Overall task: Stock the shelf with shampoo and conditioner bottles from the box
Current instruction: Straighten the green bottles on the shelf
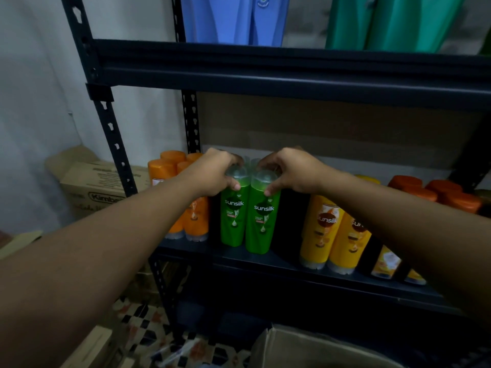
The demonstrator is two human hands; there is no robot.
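The dark metal shelf (265, 264) is carrying everything here. Right of the green Sunsilk bottles (248, 221) the yellow Sunsilk bottles (334, 235) are standing, left of them the orange bottles (186, 219), and below them the cardboard box (305, 346) is sitting open. Both hands are working the green pair's clear caps: the left hand (215, 172) is curling its fingers round the left cap, the right hand (289, 170) is gripping the right one.
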